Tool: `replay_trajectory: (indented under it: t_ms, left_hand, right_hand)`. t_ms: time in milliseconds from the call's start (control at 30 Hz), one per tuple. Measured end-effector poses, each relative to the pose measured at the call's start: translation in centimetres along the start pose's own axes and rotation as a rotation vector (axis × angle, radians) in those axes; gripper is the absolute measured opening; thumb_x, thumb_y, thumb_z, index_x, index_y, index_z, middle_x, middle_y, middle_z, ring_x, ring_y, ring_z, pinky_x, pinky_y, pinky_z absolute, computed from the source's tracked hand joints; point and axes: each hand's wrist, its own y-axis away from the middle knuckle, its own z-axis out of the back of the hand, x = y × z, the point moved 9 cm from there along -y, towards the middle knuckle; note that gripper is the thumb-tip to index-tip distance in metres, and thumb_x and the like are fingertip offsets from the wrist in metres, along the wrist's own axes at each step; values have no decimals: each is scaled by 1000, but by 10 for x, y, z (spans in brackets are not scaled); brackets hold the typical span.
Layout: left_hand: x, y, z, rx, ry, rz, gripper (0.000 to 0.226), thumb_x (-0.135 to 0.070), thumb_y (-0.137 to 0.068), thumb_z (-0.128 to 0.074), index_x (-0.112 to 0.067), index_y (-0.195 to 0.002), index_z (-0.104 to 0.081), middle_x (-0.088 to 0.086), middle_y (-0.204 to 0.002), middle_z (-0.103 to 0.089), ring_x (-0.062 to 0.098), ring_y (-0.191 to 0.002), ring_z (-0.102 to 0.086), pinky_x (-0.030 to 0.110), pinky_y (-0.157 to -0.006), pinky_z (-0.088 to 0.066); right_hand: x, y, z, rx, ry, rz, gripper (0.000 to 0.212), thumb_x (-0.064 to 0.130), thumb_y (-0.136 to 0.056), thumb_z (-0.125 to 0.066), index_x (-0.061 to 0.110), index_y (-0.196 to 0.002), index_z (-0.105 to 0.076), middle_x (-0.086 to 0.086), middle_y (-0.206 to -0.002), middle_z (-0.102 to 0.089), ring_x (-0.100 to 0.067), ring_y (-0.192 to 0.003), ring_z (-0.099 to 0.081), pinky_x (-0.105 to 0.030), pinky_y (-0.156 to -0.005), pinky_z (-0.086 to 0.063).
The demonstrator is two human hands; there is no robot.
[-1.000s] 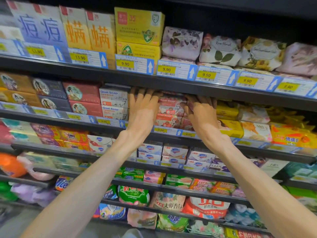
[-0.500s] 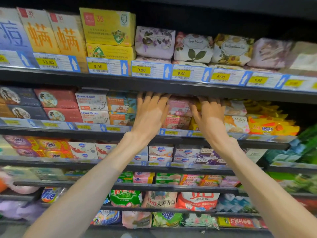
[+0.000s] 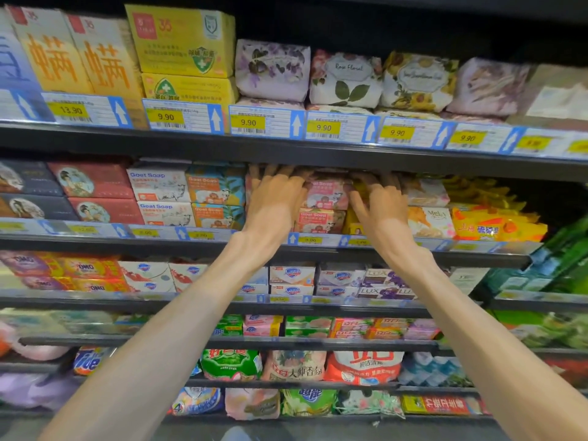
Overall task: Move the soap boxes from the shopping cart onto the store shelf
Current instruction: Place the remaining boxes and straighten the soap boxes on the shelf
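Hands first: I see my left hand (image 3: 276, 202) and my right hand (image 3: 380, 205) both reaching up into the second shelf (image 3: 222, 246) from the top, one on each side of the pink soap boxes (image 3: 324, 203). I count two pink boxes showing between the hands, stacked one on the other, the lower one resting on the shelf behind the price strip. My left hand lies with its fingers stretched forward against the left side of that stack, its fingertips going under the edge of the shelf above; it covers whatever stands directly behind it. My right hand has its fingers spread and bent over the right top corner of the upper box, thumb toward the stack, but I cannot tell whether it truly clasps the box or only rests there. Left of the stack I count two orange-and-teal Goat Soap boxes (image 3: 216, 198), then two white Goat Soap boxes (image 3: 160, 198), then two red boxes (image 3: 95, 192), each pair stacked. Right of my right hand sit yellow boxes (image 3: 356, 222), partly hidden. On the top shelf two large yellow boxes (image 3: 184, 55) are stacked, beside four wrapped floral soaps (image 3: 346, 79) in a row, above a row of yellow price tags (image 3: 248, 122).
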Motion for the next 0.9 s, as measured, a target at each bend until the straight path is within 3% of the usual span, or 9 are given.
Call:
replay_trajectory:
  t_ms: [133, 233, 433, 567, 800, 900]
  left_hand:
    - [-2, 2, 2, -34, 3, -37, 37, -34, -107, -37, -23, -130, -64, 0, -143, -56, 35, -139, -38, 52, -120, -6]
    - [-3, 3, 3, -37, 6, -39, 37, -33, -107, -37, -22, -131, -64, 2, -144, -56, 35, -139, -39, 53, -120, -6]
    - [-4, 8, 6, -130, 37, -93, 31, -30, -105, -47, -15, -119, -70, 6, -135, -62, 38, -134, -44, 56, -118, -15]
    - [-5, 10, 7, -197, 26, -137, 30, -31, -104, -50, -16, -119, -71, 4, -134, -64, 37, -133, -46, 57, -117, -19]
    - [0, 8, 3, -234, 19, -154, 32, -33, -104, -48, -19, -122, -69, 1, -134, -63, 34, -132, -47, 57, -115, -23]
    - [0, 15, 2, -267, -14, -184, 34, -34, -105, -45, -18, -125, -66, 2, -128, -66, 33, -123, -53, 54, -113, -27]
  right_hand:
    - [-5, 3, -3, -6, -117, 6, 42, 48, -100, -47, 14, -117, -65, -14, -100, -61, -37, -100, -53, -43, -86, -44]
    - [-6, 5, -2, -9, -143, 12, 41, 48, -99, -48, 19, -124, -62, -12, -104, -57, -35, -103, -49, -38, -84, -40]
    - [-4, 5, -2, 6, -127, 2, 44, 46, -100, -48, 11, -123, -63, -16, -109, -61, -36, -105, -52, -46, -90, -44]
    - [-4, 5, -3, 16, -110, -7, 46, 45, -101, -48, 7, -121, -64, -19, -111, -64, -39, -107, -54, -44, -88, -43]
    - [-3, 6, -5, 20, -132, -7, 43, 44, -101, -47, 8, -115, -64, -17, -117, -60, -39, -110, -52, -51, -98, -41]
    - [-4, 8, -5, 17, -141, -7, 41, 43, -101, -47, 7, -112, -64, -16, -120, -59, -36, -109, -51, -51, -97, -41]
